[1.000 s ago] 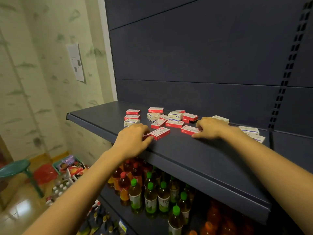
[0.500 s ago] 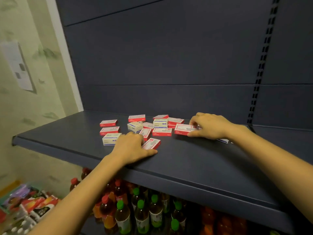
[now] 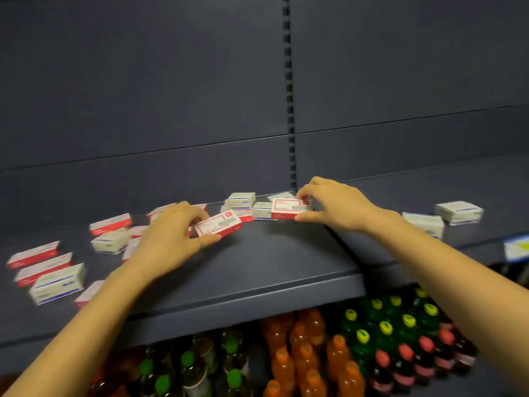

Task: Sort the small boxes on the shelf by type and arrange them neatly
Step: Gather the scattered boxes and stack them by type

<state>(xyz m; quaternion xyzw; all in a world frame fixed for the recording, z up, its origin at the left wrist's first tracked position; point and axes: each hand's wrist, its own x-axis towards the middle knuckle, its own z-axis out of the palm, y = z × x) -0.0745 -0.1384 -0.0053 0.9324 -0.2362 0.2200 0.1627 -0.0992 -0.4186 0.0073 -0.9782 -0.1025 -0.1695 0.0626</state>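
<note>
Several small boxes lie scattered on a dark shelf [image 3: 272, 262]: red-and-white ones and white ones with a blue stripe. My left hand [image 3: 171, 239] grips a red-and-white box [image 3: 219, 226] between thumb and fingers, tilted just above the shelf. My right hand [image 3: 332, 204] holds another red-and-white box [image 3: 289, 209] the same way near the shelf's upright. White boxes [image 3: 240, 199] sit behind and between the hands. More red boxes [image 3: 43, 266] and a white box [image 3: 57, 283] lie at the far left. Two white boxes [image 3: 458, 212] rest on the adjoining shelf at right.
A slotted upright [image 3: 289, 110] divides the dark back panel. Below the shelf stand rows of bottles: green-capped [image 3: 186, 359], orange [image 3: 300, 348], yellow-capped green [image 3: 383, 325] and pink-capped dark ones [image 3: 423, 356]. A blue-and-yellow item [image 3: 516, 247] shows at the right edge.
The view has swung to the right. Both hands, flat on the boxes before, now each pinch a red-and-white box and have it raised off the shelf surface.
</note>
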